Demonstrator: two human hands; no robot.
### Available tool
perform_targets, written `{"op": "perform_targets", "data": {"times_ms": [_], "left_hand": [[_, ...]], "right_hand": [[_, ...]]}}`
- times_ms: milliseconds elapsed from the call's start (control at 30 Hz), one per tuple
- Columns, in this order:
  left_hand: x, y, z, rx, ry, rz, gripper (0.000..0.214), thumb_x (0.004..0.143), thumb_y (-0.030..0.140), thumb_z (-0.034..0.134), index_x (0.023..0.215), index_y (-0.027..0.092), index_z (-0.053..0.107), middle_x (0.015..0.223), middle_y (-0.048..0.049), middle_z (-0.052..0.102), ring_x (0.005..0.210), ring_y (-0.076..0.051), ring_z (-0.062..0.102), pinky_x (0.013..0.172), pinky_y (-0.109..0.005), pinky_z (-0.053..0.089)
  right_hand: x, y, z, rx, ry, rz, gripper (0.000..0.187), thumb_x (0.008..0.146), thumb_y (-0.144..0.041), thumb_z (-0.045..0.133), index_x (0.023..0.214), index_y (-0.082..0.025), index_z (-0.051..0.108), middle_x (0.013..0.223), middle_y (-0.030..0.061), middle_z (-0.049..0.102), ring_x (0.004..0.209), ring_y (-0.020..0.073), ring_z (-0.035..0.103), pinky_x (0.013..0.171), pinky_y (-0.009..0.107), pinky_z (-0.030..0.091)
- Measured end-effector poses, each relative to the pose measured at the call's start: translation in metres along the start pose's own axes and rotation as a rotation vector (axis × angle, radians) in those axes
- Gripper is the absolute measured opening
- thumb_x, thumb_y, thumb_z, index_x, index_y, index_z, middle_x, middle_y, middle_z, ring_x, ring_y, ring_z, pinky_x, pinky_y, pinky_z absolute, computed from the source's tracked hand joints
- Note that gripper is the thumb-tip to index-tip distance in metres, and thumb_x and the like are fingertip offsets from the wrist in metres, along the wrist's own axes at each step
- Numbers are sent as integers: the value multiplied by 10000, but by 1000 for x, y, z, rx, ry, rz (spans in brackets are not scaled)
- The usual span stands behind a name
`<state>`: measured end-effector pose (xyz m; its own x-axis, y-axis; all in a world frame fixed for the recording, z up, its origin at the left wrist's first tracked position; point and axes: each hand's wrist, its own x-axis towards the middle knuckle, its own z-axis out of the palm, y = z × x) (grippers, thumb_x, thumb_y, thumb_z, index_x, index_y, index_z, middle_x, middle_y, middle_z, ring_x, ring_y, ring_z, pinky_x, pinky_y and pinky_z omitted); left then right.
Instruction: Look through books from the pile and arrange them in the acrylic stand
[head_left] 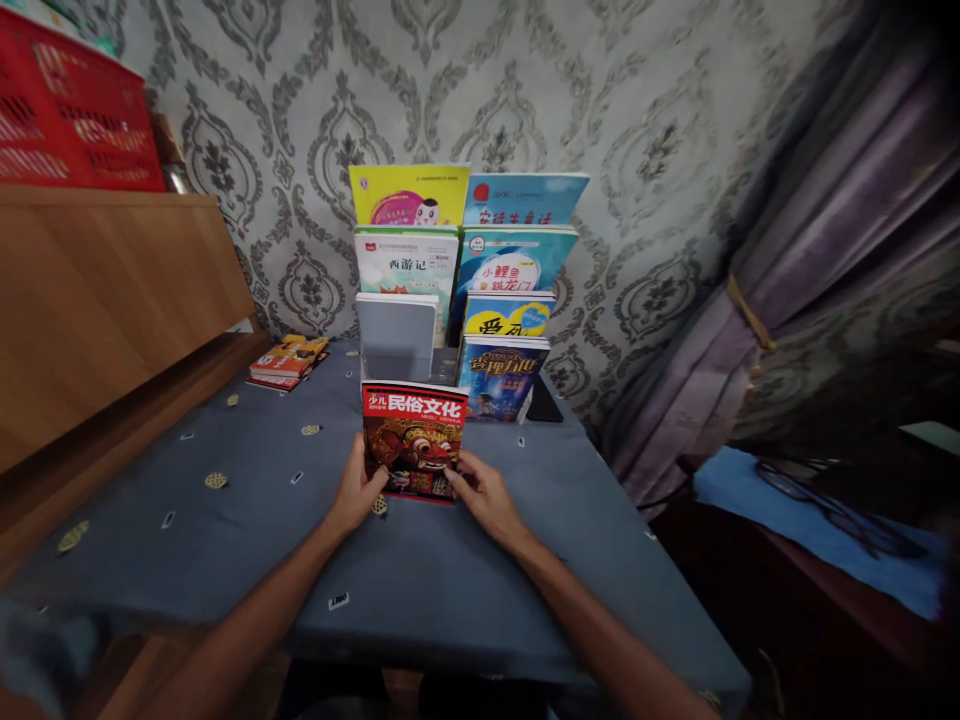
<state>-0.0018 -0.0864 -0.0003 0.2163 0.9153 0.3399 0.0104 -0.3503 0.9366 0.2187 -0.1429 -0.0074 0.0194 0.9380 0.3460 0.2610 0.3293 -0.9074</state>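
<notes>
A red and black book point(416, 440) with a dragon-like mask on its cover is held upright above the table, its front towards me. My left hand point(360, 490) grips its left edge, thumb on the cover. On the right edge, my right hand point(484, 495) holds it the same way. Just behind stands a tiered rack of books. Its left column has a yellow book point(409, 195), a white book point(405, 260) and a bare grey panel point(397, 335). Several blue-toned books fill the right column, with a dark blue book point(502, 375) in front.
A small stack of orange books point(289, 358) lies at the table's back left. The cloth-covered table point(255, 530) meets a wooden cabinet point(112, 310) topped by a red basket point(75, 110). To the right hang a purple curtain point(712, 330) and, lower, a blue cloth point(817, 520) with glasses.
</notes>
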Motion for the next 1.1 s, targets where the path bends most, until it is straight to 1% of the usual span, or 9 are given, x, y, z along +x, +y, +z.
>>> {"op": "perform_targets", "data": {"times_ms": [167, 267, 433, 600, 667, 767, 867, 967, 1100], "left_hand": [[-1, 4, -1, 25, 14, -6, 503, 736, 259, 655, 1215, 200, 514, 1165, -80, 651, 1206, -278, 581, 1059, -416, 454], [-1, 4, -1, 85, 45, -14, 506, 730, 251, 664, 1210, 199, 513, 1090, -75, 671, 1129, -288, 614, 1022, -426, 475], [-4, 5, -1, 170, 65, -13, 385, 734, 242, 657, 1099, 216, 538, 892, -34, 676, 884, -248, 651, 830, -367, 525], [-3, 8, -3, 383, 66, 9, 259, 777, 259, 577, 1020, 201, 511, 756, 9, 611, 681, -188, 595, 640, -303, 464], [-1, 6, -6, 455, 93, 28, 250, 806, 278, 549, 1036, 192, 498, 743, 15, 582, 664, -180, 572, 633, -301, 452], [5, 0, -11, 496, 139, 89, 311, 840, 290, 533, 1127, 179, 491, 842, -17, 605, 748, -190, 585, 717, -327, 481], [9, -9, -16, 504, 113, 106, 372, 860, 271, 521, 1215, 173, 474, 921, -43, 632, 821, -203, 605, 768, -342, 491], [12, -17, -21, 536, 56, 82, 349, 875, 260, 505, 1214, 180, 484, 831, -14, 610, 741, -186, 584, 699, -314, 470], [17, -20, -23, 584, 47, 57, 327, 878, 271, 509, 1195, 189, 496, 773, 8, 590, 608, -155, 507, 606, -286, 413]], "right_hand": [[0, -1, -1, -53, -5, -18, 332, 912, -447, 601, 1168, -254, 689, 1043, 60, 748, 929, 261, 677, 839, 391, 533], [0, -2, -1, -49, -8, -24, 338, 913, -453, 605, 1180, -260, 683, 1105, 67, 746, 996, 278, 676, 868, 409, 534], [-3, -2, -1, -91, 3, -44, 333, 933, -470, 577, 1154, -250, 695, 1085, 80, 753, 970, 271, 688, 837, 393, 555], [-5, -5, 2, -168, 24, -113, 322, 959, -418, 539, 1171, -221, 682, 1108, 81, 747, 1009, 258, 697, 874, 375, 561], [-4, -7, 4, -227, 41, -153, 290, 968, -390, 527, 1133, -216, 689, 1084, 80, 748, 985, 249, 700, 883, 368, 558], [1, -9, 7, -305, 56, -199, 238, 972, -359, 519, 1052, -215, 691, 1022, 79, 745, 923, 237, 699, 850, 348, 558], [5, -6, 9, -336, 30, -223, 218, 980, -331, 493, 1035, -222, 674, 986, 72, 741, 876, 223, 696, 802, 325, 557], [8, -3, 9, -349, 15, -232, 215, 987, -322, 473, 1043, -229, 658, 971, 65, 739, 870, 218, 692, 789, 314, 551], [14, -6, 10, -366, 38, -218, 204, 988, -326, 471, 993, -229, 649, 896, 51, 724, 816, 207, 679, 740, 289, 536]]}}
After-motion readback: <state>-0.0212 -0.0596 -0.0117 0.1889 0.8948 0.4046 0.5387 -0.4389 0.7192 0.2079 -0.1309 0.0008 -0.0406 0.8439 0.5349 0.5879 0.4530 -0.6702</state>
